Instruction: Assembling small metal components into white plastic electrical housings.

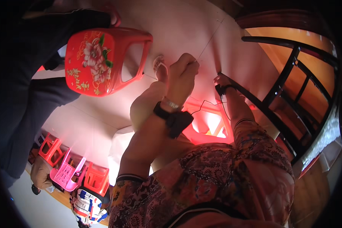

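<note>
My left hand is raised over my knee with its fingers curled closed; whatever they hold, if anything, is hidden. On that wrist are a metal bracelet and a strapped black device, from which a thin cable runs. My right hand is farther right, its fingers closed at the end of a bar of a black frame. This frame has curved rails and crossbars with shiny screw heads, like a chair frame, and it leans along my right side. Between my arms, a red plastic stool glows brightly.
A red stool with a flower print stands at the upper left, beside a person's dark-trousered legs. Along the lower left are red and pink plastic chairs and seated people. A brown wooden piece is at the upper right.
</note>
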`<state>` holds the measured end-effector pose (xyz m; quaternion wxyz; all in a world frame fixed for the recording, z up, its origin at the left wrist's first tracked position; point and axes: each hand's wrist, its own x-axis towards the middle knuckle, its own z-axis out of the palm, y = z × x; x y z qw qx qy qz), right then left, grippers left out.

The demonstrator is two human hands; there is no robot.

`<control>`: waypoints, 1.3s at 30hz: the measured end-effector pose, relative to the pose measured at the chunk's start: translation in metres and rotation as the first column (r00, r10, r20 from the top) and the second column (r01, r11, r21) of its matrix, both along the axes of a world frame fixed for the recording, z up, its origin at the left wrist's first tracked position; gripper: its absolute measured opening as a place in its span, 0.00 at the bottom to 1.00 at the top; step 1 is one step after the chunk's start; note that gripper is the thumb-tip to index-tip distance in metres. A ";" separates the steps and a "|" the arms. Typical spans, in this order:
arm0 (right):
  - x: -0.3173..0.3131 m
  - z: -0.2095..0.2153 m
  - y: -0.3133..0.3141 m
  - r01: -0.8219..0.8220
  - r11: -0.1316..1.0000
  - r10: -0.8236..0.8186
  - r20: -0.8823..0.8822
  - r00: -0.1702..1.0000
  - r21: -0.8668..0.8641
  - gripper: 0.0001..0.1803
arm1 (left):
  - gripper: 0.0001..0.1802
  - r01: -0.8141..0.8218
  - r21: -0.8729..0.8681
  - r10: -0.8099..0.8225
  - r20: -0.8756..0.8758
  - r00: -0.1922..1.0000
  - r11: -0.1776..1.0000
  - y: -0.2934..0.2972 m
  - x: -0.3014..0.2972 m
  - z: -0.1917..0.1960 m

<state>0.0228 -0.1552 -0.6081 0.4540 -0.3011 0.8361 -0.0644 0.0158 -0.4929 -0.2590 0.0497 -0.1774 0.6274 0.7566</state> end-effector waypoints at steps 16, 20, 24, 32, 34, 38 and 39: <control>0.032 0.378 -0.137 0.709 0.335 -0.642 0.400 0.654 -0.621 0.10 | 0.03 -0.152 0.132 0.172 -0.159 0.972 0.980 0.012 0.052 0.077; 0.084 0.457 -0.104 0.510 0.303 -0.543 0.294 0.786 -0.805 0.12 | 0.03 -0.046 0.177 0.087 -0.232 0.969 0.983 0.061 0.085 0.142; 0.136 0.525 -0.043 0.360 0.305 -0.545 0.149 0.825 -0.881 0.12 | 0.07 0.115 0.143 -0.058 -0.349 0.935 0.983 0.120 0.109 0.205; 0.214 0.614 0.109 0.324 -0.438 -0.655 0.545 0.524 -0.839 0.10 | 0.09 0.566 0.099 -0.418 -0.573 0.705 0.819 0.268 0.148 0.298; 0.231 0.617 0.131 0.284 -0.551 -0.602 0.610 0.515 -0.784 0.10 | 0.09 0.635 0.065 -0.483 -0.590 0.646 0.770 0.302 0.166 0.311; 0.258 0.618 0.160 0.247 -0.654 -0.533 0.667 0.520 -0.715 0.10 | 0.09 0.747 0.027 -0.603 -0.572 0.557 0.665 0.352 0.188 0.317; 0.264 0.618 0.165 0.220 -0.667 -0.543 0.666 0.511 -0.712 0.10 | 0.09 0.768 0.027 -0.626 -0.563 0.541 0.640 0.360 0.192 0.317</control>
